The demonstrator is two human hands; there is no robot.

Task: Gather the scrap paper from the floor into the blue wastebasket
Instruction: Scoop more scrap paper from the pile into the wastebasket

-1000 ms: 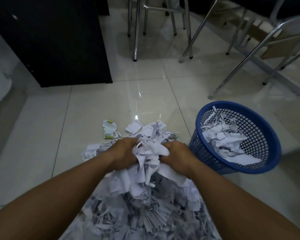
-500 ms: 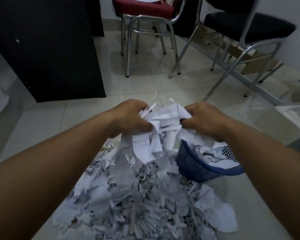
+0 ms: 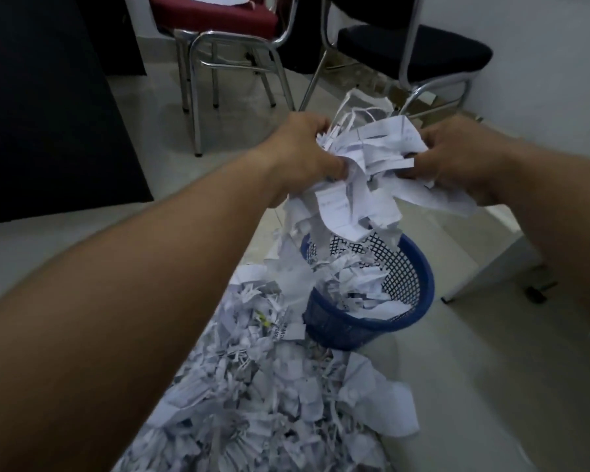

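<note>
Between both hands hangs a bundle of white scrap paper (image 3: 365, 165), raised above the blue wastebasket (image 3: 419, 301). My left hand (image 3: 304, 148) grips its left side with curled fingers. My right hand (image 3: 457, 155) grips its right side. Torn strips dangle from the bundle down toward the basket's mouth. The mesh basket stands on the floor and holds shredded paper. A large heap of scrap paper (image 3: 269, 396) lies on the tiles in front of the basket and touches its near wall.
A red-seated chair (image 3: 218, 15) with chrome legs stands at the back. A black-seated chair (image 3: 413, 49) is to its right. A dark cabinet (image 3: 48, 114) fills the left. A white panel (image 3: 498, 253) lies on the floor right of the basket.
Both hands have lifted the bundle off the heap and carried it up and to the right, over the basket. My view has tilted up, showing the chairs.
</note>
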